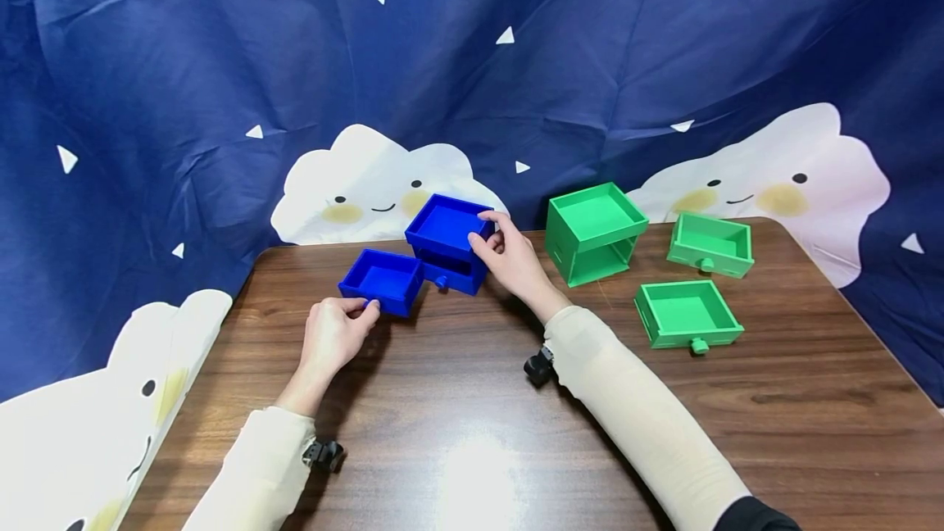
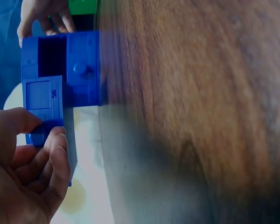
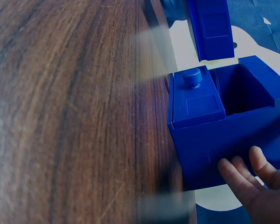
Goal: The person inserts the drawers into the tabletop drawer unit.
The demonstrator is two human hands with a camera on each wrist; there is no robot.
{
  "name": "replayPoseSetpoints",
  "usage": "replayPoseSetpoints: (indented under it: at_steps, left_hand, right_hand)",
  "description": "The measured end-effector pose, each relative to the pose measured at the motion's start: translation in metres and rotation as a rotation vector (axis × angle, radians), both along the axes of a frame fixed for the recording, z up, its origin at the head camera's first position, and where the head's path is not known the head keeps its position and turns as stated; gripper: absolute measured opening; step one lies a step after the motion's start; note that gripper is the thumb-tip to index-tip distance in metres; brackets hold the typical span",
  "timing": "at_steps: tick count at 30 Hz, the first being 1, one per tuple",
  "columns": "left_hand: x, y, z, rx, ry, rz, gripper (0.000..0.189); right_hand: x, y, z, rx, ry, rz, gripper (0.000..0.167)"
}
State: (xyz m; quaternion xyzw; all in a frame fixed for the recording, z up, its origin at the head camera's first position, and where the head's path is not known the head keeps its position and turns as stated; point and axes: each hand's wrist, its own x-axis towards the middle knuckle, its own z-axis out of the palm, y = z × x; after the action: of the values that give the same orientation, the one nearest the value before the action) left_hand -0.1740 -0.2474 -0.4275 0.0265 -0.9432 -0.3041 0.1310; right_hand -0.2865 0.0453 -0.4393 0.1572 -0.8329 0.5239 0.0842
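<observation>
"What stands by the back edge of the surface (image 1: 413,400)?"

"A blue drawer cabinet (image 1: 445,224), left of centre; the right grip (image 1: 514,260) is unclenched, fingertips on its right side."

"And the loose blue drawer (image 1: 382,272)?"

"Raised toward the back-left corner, its knob (image 2: 36,138) pinched in the left grip (image 1: 335,333)."

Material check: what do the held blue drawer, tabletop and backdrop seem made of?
Held blue drawer: probably plastic, satin; uniform colour, crisp edges.
Tabletop: wood or wood-look laminate, fairly glossy; brown grain, bright glare.
Backdrop: likely fabric, soft sheen; creases and folds.
</observation>
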Motion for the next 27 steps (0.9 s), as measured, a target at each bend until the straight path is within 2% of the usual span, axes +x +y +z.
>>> replayPoseSetpoints:
  at_steps: [10,17,27]
  left_hand:
    - [-0.004,0.009,0.002,-0.008,0.009,-0.035,0.027]
    - [-0.003,0.020,0.004,-0.003,0.018,-0.064,0.025]
    - [-0.003,0.028,0.001,-0.015,0.045,-0.096,0.026]
  right_hand:
    - [0.001,0.001,0.000,-0.007,-0.007,-0.002,0.047]
    - [0.000,0.000,-0.001,-0.008,-0.001,-0.004,0.046]
    - [-0.001,0.000,-0.001,-0.014,-0.005,0.000,0.047]
